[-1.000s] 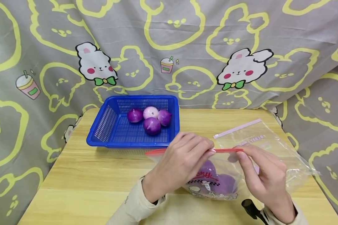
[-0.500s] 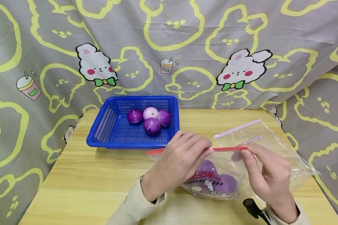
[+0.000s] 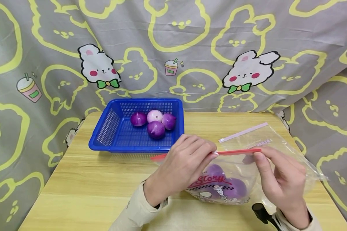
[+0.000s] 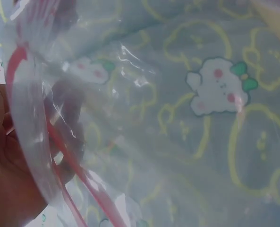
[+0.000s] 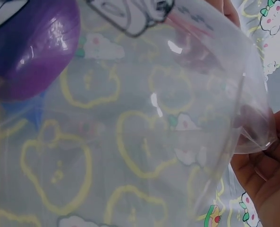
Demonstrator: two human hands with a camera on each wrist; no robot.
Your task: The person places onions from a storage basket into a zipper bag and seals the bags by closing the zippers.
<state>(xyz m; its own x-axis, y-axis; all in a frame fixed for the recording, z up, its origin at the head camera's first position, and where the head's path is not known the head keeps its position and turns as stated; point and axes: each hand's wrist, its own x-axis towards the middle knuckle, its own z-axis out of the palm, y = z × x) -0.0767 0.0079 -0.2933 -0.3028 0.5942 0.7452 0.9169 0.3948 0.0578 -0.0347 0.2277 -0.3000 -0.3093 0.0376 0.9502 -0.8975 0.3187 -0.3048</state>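
Note:
A clear zip bag (image 3: 211, 180) with a red zip strip (image 3: 234, 152) and printed red lettering hangs between my two hands, several purple onions (image 3: 235, 189) inside it. My left hand (image 3: 185, 165), back of the hand up, pinches the strip near its middle, at a small white slider (image 3: 216, 153). Thumb and bent forefinger of my right hand (image 3: 283, 179) pinch the strip's right end. In the left wrist view the red strip (image 4: 78, 165) shows as two lines with a gap. The right wrist view shows an onion (image 5: 50, 52) through the film beside my right hand (image 5: 272, 179).
A blue basket (image 3: 124, 148) with several onions (image 3: 156, 130) stands at the back left of the wooden table (image 3: 75, 186). A second clear bag with a lilac zip strip (image 3: 244, 132) lies flat behind my right hand. A printed curtain (image 3: 196, 57) closes off the back.
My right hand has moved right with the strip's end. More red strip shows between my hands, and the lettering is in fuller view. My left hand has barely shifted.

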